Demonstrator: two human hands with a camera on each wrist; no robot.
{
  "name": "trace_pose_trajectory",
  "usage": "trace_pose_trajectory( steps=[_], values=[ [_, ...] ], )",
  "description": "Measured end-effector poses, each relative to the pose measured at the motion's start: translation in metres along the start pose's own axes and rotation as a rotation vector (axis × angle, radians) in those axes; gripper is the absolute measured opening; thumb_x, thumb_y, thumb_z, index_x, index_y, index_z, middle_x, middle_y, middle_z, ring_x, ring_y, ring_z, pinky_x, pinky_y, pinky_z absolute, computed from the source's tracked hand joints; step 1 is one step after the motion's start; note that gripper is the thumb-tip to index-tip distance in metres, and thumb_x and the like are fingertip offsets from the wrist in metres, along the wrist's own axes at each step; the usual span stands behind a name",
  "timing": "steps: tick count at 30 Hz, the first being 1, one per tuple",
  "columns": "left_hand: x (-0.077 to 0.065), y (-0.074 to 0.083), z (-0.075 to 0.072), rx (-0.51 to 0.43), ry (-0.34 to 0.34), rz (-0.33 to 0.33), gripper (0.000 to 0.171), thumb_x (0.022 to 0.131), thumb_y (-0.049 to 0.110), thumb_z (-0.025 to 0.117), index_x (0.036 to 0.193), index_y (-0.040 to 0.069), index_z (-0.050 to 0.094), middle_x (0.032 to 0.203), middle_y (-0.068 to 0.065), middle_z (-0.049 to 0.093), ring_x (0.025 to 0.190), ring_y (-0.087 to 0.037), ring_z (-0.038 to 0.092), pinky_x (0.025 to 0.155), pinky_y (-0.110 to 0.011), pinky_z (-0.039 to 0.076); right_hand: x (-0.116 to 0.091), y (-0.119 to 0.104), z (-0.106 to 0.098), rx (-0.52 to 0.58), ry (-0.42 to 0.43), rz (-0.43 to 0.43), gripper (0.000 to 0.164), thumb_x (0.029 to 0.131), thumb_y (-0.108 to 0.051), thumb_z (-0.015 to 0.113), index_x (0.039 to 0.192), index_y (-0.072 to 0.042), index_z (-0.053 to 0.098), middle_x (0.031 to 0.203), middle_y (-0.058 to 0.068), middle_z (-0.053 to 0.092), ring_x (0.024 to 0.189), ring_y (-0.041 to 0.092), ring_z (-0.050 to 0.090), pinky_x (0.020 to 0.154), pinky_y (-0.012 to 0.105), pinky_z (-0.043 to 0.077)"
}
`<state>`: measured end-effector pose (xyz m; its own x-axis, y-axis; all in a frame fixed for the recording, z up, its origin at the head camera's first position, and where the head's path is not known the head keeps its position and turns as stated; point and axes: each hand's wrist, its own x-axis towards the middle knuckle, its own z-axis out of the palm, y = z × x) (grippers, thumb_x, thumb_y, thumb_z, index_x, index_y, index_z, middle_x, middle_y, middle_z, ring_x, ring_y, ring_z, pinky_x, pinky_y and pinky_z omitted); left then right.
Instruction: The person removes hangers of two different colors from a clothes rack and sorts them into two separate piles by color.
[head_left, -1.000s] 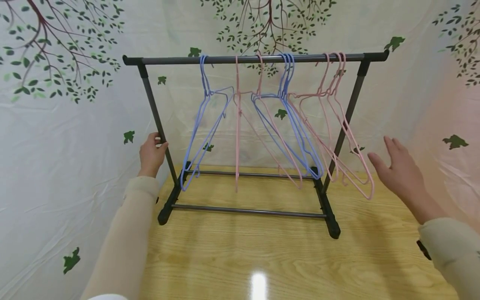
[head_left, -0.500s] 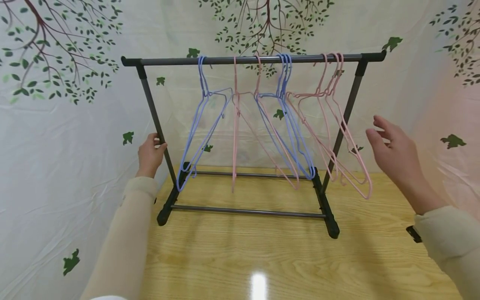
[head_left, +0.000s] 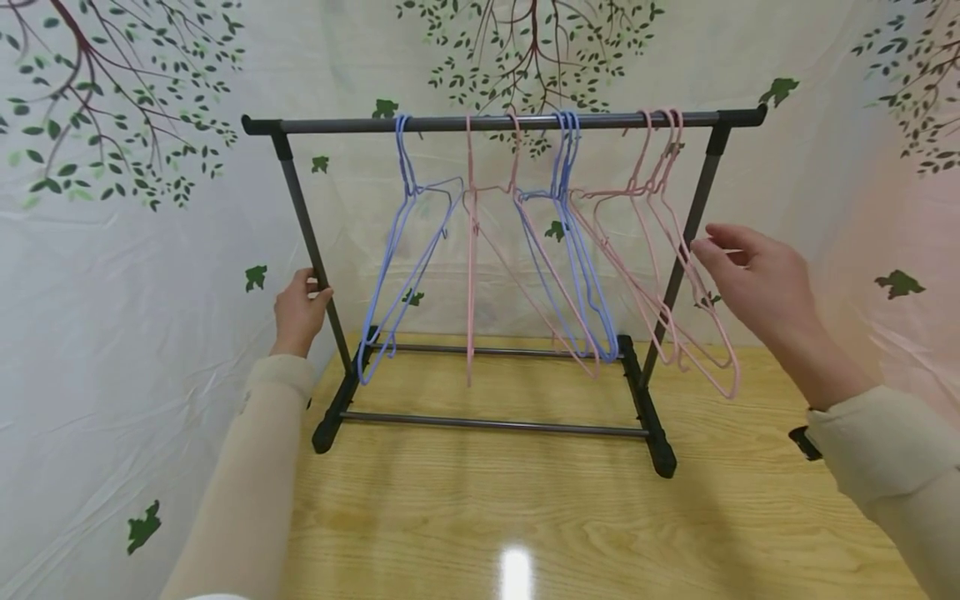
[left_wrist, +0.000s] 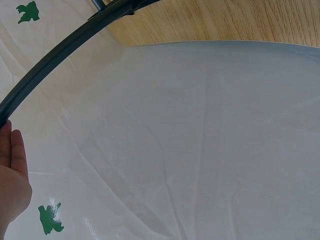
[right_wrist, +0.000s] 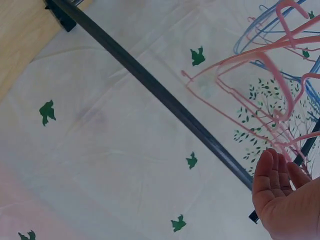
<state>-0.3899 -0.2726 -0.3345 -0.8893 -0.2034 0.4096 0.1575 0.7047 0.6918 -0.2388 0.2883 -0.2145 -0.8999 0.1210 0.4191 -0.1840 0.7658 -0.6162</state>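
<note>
A dark metal clothes rack [head_left: 345,126] stands in the head view with plastic hangers on its top bar. My left hand [head_left: 298,312] holds the rack's left post [head_left: 302,204], thumb in front and fingers behind it. My right hand [head_left: 772,308] hovers by the right post with loosely bent fingers and nothing in its grasp. Closest to it are several pink hangers [head_left: 633,193] at the bar's right end. Left of these hang several blue hangers [head_left: 561,162], then pink ones [head_left: 470,275], then blue ones [head_left: 405,171] farthest left. In the left wrist view, the thumb is hidden.
The rack's feet [head_left: 660,450] rest on a wood-grain surface [head_left: 450,517], joined by two low crossbars [head_left: 487,423]. Pale sheeting [head_left: 180,333] printed with branches and green leaves rises behind and at both sides. A small black object [head_left: 806,443] shows beside the right cuff.
My right hand has moved left and slightly up toward the right post, its fingers bending more. The right blue hangers have swung a little. My left hand keeps its place on the post.
</note>
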Motion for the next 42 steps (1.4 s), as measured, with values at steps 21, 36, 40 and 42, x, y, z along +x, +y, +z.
trace_pose_trajectory(
  steps=[21, 36, 40, 42],
  values=[
    [0.001, 0.002, 0.000, -0.004, 0.011, -0.002, 0.043, 0.103, 0.019, 0.056, 0.141, 0.001, 0.045, 0.131, -0.025, 0.060, 0.114, -0.043, 0.060, 0.110, -0.053, 0.030, -0.002, -0.009, 0.006, -0.091, 0.018, 0.028, 0.057, 0.096, -0.052, 0.054, 0.122, -0.004, 0.070, 0.102, 0.016, 0.073, 0.075, 0.017, 0.061, 0.057, 0.030, 0.046],
    [0.001, 0.000, 0.002, -0.003, 0.024, 0.003, 0.043, 0.102, 0.019, 0.056, 0.140, 0.001, 0.046, 0.130, -0.024, 0.061, 0.113, -0.043, 0.061, 0.109, -0.053, 0.032, -0.004, -0.003, 0.004, -0.100, 0.133, -0.029, 0.048, 0.097, -0.045, 0.056, 0.118, -0.006, 0.074, 0.095, 0.014, 0.075, 0.060, -0.012, 0.051, 0.055, 0.027, 0.038],
    [0.001, -0.001, 0.002, -0.002, 0.025, 0.011, 0.044, 0.102, 0.019, 0.056, 0.140, 0.000, 0.046, 0.129, -0.025, 0.061, 0.113, -0.044, 0.061, 0.109, -0.053, 0.032, -0.004, 0.000, 0.002, -0.109, 0.147, -0.049, 0.046, 0.097, -0.044, 0.057, 0.117, -0.007, 0.074, 0.093, 0.013, 0.075, 0.058, -0.013, 0.051, 0.053, 0.027, 0.036],
    [0.002, -0.001, 0.001, -0.002, 0.022, 0.012, 0.044, 0.103, 0.020, 0.056, 0.141, 0.000, 0.046, 0.130, -0.025, 0.061, 0.113, -0.044, 0.061, 0.108, -0.053, 0.033, -0.004, 0.002, 0.000, -0.114, 0.152, -0.060, 0.045, 0.097, -0.043, 0.057, 0.117, -0.007, 0.075, 0.093, 0.014, 0.075, 0.057, -0.012, 0.051, 0.052, 0.027, 0.035]
  ],
)
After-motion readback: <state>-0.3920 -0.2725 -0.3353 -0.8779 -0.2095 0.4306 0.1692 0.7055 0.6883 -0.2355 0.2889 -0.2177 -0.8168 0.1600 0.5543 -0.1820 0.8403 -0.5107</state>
